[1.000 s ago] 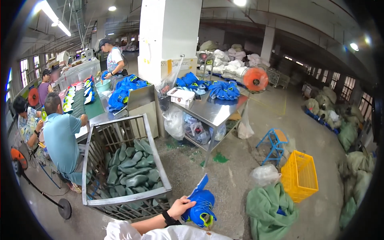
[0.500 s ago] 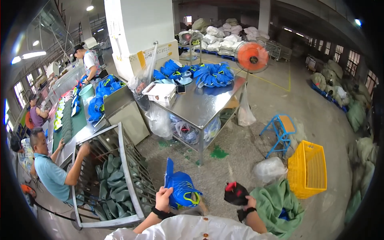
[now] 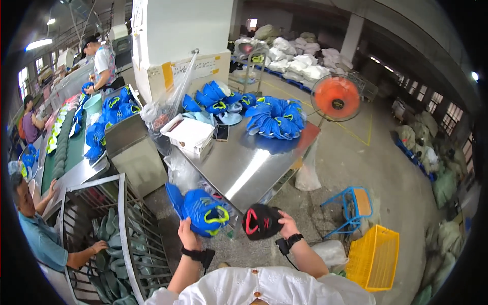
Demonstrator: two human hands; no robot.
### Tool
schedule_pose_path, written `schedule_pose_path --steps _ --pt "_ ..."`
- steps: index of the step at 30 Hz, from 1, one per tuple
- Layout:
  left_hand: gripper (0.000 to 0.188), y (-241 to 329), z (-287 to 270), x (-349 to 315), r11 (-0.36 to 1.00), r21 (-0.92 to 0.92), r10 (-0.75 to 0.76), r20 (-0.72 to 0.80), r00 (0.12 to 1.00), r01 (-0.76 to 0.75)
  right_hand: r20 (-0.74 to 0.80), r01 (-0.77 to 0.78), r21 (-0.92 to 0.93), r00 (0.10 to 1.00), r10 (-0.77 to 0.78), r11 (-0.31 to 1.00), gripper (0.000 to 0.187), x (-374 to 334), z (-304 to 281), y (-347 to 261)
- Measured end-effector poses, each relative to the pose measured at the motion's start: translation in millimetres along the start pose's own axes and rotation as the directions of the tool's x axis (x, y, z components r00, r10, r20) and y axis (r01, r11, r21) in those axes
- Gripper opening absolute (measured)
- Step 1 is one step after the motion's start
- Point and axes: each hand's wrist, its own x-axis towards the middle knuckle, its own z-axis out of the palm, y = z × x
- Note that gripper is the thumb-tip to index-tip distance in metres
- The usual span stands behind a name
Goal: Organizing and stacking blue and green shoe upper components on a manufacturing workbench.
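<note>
"One co-worker (image 3: 38,241) in blue at nine o'clock, if the person in white (image 3: 274,287) is the middle of the dial. What are that co-worker's hands at?"

"One is at the edge of the green bench (image 3: 76,152); the other reaches into the cage (image 3: 126,239), between nine and ten, by the green lasts (image 3: 109,279). I can't tell if it touches them."

"And the person in white?"

"Left hand (image 3: 189,235), towards ten: closed on the lower edge of a blue upper (image 3: 198,207), which sits at eleven, tilted, a flap up at its left, the lime-edged opening at its right. The fingers behind it are hidden from me."

"Beyond that?"

"The table (image 3: 223,165), at twelve. A white box (image 3: 189,134) stands on it toward eleven, a phone (image 3: 222,132) just beside, then a heap (image 3: 277,119) of blue uppers."

"And the right hand (image 3: 288,226)?"

"At one, closed on the right end of a black upper (image 3: 264,223), its red-edged opening at the left. It's near the blue one, not touching."

"Farther right?"

"An orange fan (image 3: 338,99) at one, a blue stool (image 3: 362,203) toward two, a yellow crate (image 3: 373,259) almost at three."
</note>
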Motion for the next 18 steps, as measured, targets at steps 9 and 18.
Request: schedule_pose_path --steps 9,18 --pt "0.041 -9 57 45 0.936 -0.307 -0.168 0.036 0.985 0.171 0.171 -0.088 -0.05 0.981 0.095 0.995 0.056 138 -25 -50" --pt "0.068 -74 104 78 0.918 -0.392 -0.045 -0.263 0.964 -0.064 0.585 -0.205 -0.27 0.741 0.329 0.941 0.061 325 17 -165"
